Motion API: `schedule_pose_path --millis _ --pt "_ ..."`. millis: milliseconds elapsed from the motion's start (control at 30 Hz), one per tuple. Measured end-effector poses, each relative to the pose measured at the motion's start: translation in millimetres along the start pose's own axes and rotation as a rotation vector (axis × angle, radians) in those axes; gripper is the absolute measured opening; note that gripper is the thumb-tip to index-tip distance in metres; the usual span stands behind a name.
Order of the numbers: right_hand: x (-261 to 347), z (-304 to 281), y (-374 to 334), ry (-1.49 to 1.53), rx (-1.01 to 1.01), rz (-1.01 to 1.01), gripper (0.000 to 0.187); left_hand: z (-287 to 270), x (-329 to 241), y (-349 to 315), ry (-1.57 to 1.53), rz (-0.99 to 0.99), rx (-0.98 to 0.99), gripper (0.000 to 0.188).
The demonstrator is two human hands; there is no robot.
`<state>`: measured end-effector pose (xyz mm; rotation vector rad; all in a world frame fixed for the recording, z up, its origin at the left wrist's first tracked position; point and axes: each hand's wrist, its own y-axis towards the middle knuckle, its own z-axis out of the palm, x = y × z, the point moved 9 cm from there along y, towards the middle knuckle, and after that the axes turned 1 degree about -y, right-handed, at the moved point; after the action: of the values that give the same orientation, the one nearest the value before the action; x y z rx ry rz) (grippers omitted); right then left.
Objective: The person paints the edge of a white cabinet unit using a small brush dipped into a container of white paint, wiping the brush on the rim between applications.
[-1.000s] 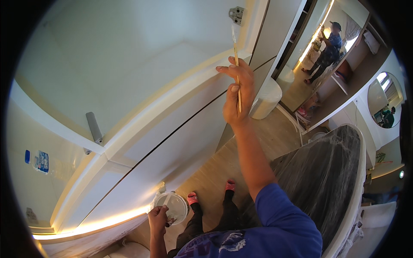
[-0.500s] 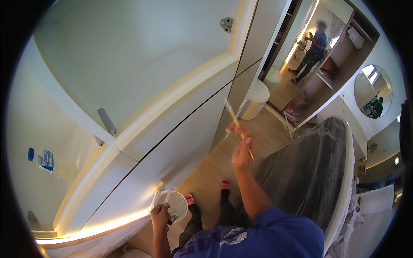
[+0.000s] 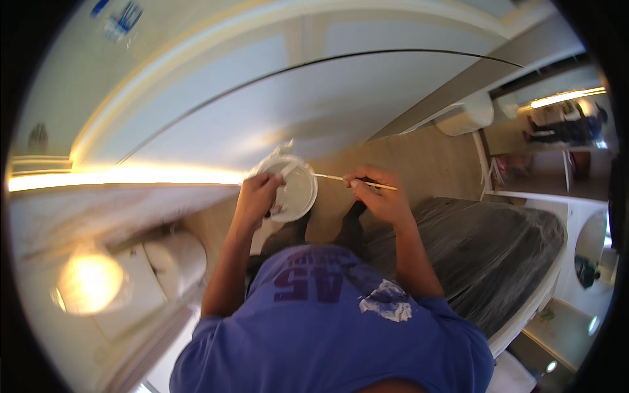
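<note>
My right hand (image 3: pixel 385 194) is closed around the thin wooden handle of a paintbrush (image 3: pixel 335 177). Its pale tip points left, at the right rim of a round white tub (image 3: pixel 313 196). At the tub's left side my left hand (image 3: pixel 259 192) is closed, apparently gripping the rim. A whitish flat strip (image 3: pixel 288 169) sticks out past its fingers over the tub's opening, and something dark shows beneath the fist. Whether the strip belongs to the tub or is a separate tool, I cannot tell. The tub's inside looks greyish white, with dark smears near the lower rim.
White cabinet panels (image 3: pixel 262 98) stand ahead, with a lit strip (image 3: pixel 131 175) along the lower edge at left. A blue-labelled plastic bottle (image 3: pixel 122 21) lies at upper left. A plastic-covered dark bed or couch (image 3: pixel 478 255) is at right. A glowing lamp (image 3: pixel 90 283) is at lower left.
The view has swung downward and turned. My right hand has come down from its raised position in front of the cabinet, bringing the paintbrush to the tub. My left hand stays at the tub.
</note>
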<state>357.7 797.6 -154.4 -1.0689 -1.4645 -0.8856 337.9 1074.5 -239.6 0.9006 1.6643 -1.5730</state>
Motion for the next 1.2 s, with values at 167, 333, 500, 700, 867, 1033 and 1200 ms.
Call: schedule_pose_path --millis 167,333,500,700,867,1033,1200 --pt "13.1 90.8 10.8 -0.326 0.218 -0.133 0.016 0.1 -24.3 -25.2 -0.002 0.031 0.058 0.033" --pt "-26.9 157.4 41.3 -0.77 0.49 -0.175 0.016 0.7 -42.2 -36.0 0.056 0.061 0.042 0.03" --pt "-57.4 182.0 69.7 -0.824 0.613 -0.238 0.014 3.7 -65.2 -38.6 0.102 0.094 0.025 0.032" --pt "-74.5 191.9 91.3 -0.765 0.655 0.029 0.017 -3.2 -63.3 -33.8 0.105 0.125 0.042 0.035" --pt "-103.2 189.4 98.0 -0.727 0.61 0.063 0.018 -1.4 -70.8 -30.0 0.12 0.135 0.064 0.036" --pt "-117.4 200.9 97.2 -0.755 0.688 -0.12 0.022 -1.7 -71.8 -29.2 0.136 0.143 0.054 0.036" --pt "-107.8 191.2 93.8 -0.498 0.578 0.122 0.029 -1.1 -63.4 -26.5 0.145 0.141 0.044 0.036"
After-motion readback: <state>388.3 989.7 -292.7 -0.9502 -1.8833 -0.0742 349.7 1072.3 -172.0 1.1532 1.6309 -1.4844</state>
